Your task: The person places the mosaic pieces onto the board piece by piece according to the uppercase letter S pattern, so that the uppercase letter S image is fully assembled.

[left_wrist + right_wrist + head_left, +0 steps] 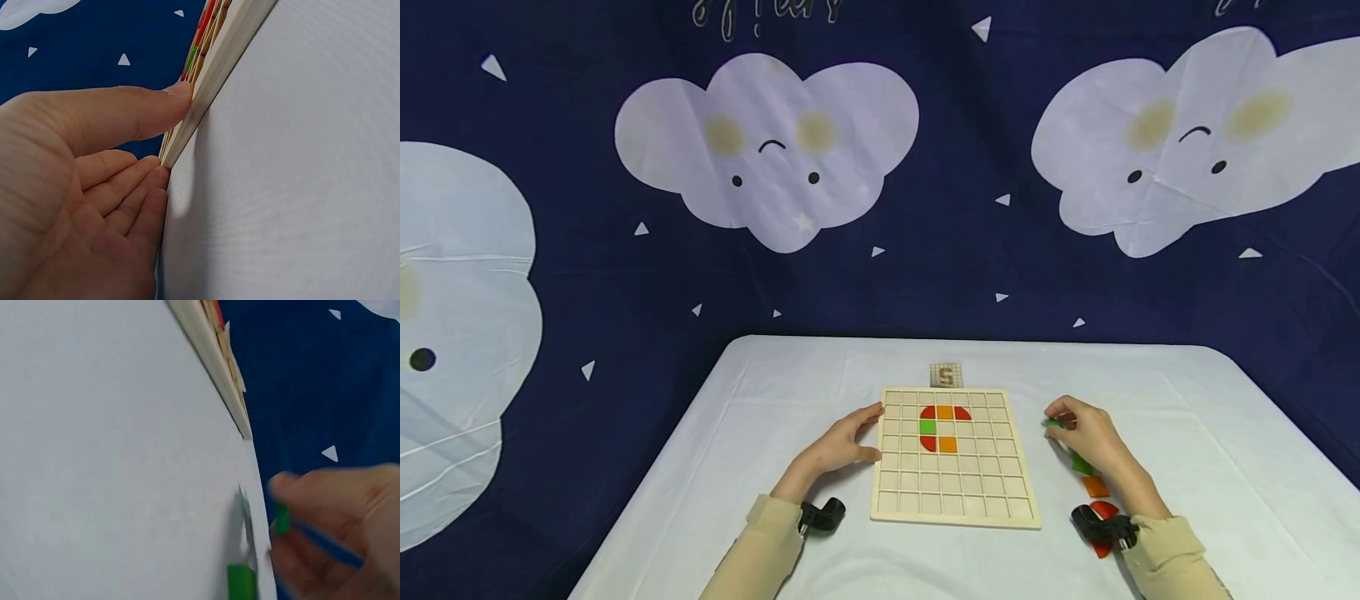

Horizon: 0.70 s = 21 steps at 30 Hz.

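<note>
A wooden grid board (955,483) lies on the table. In its upper cells sit red rounded pieces (928,444), orange squares (948,445) and a green square (928,427). My left hand (842,442) rests against the board's left edge; in the left wrist view the thumb (137,112) and fingertips touch that rim. Right of the board, my right hand (1093,433) pinches a small green piece (282,519) between thumb and fingers, just above the table. Below this hand lies another green piece (1082,464). The right wrist view is blurred around the fingers.
A small pattern card (946,375) lies behind the board's far edge. An orange square (1095,487) and red pieces (1103,509) line up under the right forearm, partly hidden by the wrist camera (1103,527). A dark blue cloth with clouds hangs behind the white table (797,375).
</note>
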Each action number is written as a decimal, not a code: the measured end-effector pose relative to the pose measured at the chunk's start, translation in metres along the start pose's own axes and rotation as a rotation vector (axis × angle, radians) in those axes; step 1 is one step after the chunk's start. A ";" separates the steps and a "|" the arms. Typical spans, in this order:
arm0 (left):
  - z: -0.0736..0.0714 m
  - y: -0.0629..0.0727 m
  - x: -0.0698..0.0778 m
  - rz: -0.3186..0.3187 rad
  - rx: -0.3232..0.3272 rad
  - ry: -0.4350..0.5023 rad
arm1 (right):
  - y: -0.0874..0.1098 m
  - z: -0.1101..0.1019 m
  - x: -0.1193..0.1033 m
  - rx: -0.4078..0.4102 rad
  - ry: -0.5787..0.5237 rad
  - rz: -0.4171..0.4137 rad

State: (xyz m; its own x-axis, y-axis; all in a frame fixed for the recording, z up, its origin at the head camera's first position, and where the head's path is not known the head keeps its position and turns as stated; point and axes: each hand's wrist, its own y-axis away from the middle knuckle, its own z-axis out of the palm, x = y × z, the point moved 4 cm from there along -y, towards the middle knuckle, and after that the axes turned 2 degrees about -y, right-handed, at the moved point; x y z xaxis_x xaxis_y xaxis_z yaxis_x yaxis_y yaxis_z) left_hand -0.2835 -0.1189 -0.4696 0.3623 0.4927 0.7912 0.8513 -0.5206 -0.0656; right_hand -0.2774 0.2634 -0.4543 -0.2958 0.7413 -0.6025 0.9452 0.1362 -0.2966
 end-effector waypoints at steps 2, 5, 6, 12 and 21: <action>0.000 0.000 0.000 0.002 0.001 -0.006 | 0.000 -0.002 -0.003 0.035 -0.047 -0.003; 0.001 -0.001 -0.001 0.003 0.003 -0.010 | -0.001 -0.006 -0.010 0.078 -0.104 -0.019; 0.001 -0.001 -0.001 0.003 0.004 -0.011 | -0.001 -0.006 -0.012 0.088 -0.116 -0.021; 0.001 -0.001 -0.001 0.008 0.001 -0.009 | -0.002 -0.005 -0.025 0.114 -0.240 -0.054; 0.001 0.000 -0.001 0.007 0.002 -0.016 | -0.003 0.020 -0.064 0.015 -0.406 -0.156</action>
State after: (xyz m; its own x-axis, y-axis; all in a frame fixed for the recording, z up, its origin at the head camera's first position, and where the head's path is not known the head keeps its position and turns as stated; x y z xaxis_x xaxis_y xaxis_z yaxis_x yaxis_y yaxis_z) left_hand -0.2834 -0.1187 -0.4705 0.3745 0.4998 0.7810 0.8495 -0.5226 -0.0729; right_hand -0.2637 0.2020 -0.4300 -0.4680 0.3938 -0.7912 0.8837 0.2145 -0.4159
